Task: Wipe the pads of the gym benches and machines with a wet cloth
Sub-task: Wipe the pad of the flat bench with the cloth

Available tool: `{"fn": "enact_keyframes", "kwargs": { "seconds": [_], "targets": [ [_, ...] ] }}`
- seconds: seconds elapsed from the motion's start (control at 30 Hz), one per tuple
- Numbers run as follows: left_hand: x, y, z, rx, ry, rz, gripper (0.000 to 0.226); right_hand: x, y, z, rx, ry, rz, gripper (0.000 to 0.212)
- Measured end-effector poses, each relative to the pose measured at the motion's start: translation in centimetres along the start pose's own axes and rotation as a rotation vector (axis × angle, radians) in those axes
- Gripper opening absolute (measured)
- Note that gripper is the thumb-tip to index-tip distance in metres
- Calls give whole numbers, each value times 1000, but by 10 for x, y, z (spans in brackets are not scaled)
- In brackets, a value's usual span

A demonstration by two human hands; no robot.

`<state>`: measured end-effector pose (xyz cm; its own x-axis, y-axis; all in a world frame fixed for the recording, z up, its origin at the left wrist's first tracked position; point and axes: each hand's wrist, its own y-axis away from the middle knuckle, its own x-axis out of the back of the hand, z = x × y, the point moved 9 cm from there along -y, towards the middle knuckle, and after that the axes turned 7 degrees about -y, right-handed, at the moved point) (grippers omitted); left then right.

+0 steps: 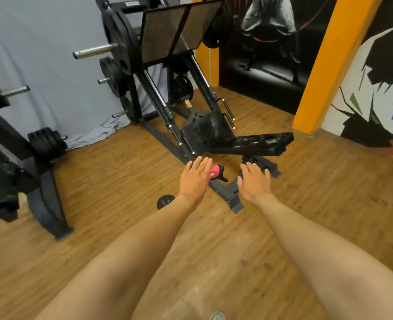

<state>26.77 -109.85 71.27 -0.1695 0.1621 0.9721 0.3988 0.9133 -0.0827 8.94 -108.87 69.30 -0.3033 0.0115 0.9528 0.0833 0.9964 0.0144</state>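
Reaching, left hand [195, 179] and right hand [255, 181] empty

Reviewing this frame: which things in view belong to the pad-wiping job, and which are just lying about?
Job:
- leg press seat pad, streaked
- leg press back pad, streaked
- left hand and right hand, both open and empty; no cloth in view

Lying about:
- pink-and-black object on the floor, partly behind the left hand
- small weight plate on the floor
- stacked plates on the rack at left

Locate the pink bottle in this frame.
In the head view the pink bottle lies on the wooden floor beside the leg-press base frame, just beyond the left hand, partly hidden by its fingertips.
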Motion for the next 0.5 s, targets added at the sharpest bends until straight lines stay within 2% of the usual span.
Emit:
{"fn": "enact_keyframes", "kwargs": {
  "seconds": [0.27, 0.5],
  "targets": [
    [-31, -158, -14, -40, 53, -39, 57, 9, -154, 30, -55, 9, -2, 52],
    [-68, -325, 8, -161, 123, -30, 56, -16, -275, 101, -181, 32, -49, 52]
  ]
}}
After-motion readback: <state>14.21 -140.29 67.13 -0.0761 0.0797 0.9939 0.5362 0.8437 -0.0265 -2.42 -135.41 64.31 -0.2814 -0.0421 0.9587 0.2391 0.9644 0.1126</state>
